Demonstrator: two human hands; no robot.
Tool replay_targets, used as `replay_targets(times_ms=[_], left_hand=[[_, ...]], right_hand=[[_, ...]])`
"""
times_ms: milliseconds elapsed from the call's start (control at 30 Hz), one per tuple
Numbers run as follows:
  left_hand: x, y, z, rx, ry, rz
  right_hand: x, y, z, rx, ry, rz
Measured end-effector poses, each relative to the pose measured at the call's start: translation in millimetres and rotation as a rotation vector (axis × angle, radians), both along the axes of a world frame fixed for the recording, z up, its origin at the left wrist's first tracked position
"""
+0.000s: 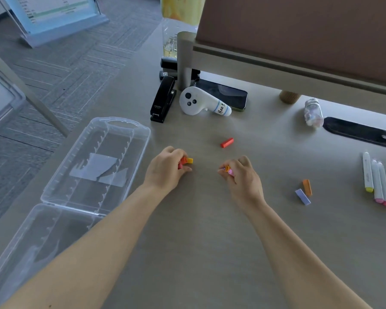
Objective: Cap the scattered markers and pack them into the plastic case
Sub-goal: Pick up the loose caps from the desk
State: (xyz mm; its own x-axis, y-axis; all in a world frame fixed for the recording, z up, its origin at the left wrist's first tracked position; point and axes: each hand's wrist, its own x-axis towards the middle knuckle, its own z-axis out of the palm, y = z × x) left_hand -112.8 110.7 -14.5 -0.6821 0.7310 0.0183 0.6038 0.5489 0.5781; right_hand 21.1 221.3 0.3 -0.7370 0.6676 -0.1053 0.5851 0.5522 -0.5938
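Lying open at the left of the frame, the clear plastic case [94, 166] shows both halves bare of markers, its ribbed slots waiting. Just right of it, at centre, the left hand [165, 170] has its fingers curled round a small bunch of caps, red and yellow-orange ones [186, 161] peeping out past the knuckles. Above and between the hands a loose red cap [227, 142] rests on the desk [210, 230]. The right hand [241, 175] is likewise closed on caps, orange and pink [228, 170], though how many it holds is probably not tellable from here. Further right lie an orange cap [307, 187] and a lilac cap [302, 196], touching or nearly so. At the far right edge the uncapped markers [377, 181] lie side by side, well apart from the case. Caps look light, hard and slick, easily dropped; pinch each across its flat sides. The markers seem stiff and best gripped mid-barrel.
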Motion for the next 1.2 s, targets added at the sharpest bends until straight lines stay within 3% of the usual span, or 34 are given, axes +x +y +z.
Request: replay_targets(times_ms=[233,467,867,1067,1200], left_hand=[[-7,7,1,-0.068,-0.010,-0.036],[-5,11,4,0.137,-0.136,0.019],[1,27,8,0.191,-0.243,0.038],[21,33,6,0.225,-0.379,0.059],[45,48,5,0.194,-0.413,-0.014]], right_hand=[[-2,7,-2,-0.049,0.031,-0.029],[-14,29,-6,0.015,0.074,-0.048],[-37,62,-9,0.135,-0.152,-0.007],[0,44,0,-0.052,0.090,-0.135],[45,42,10,-0.063,0.209,-0.310]])
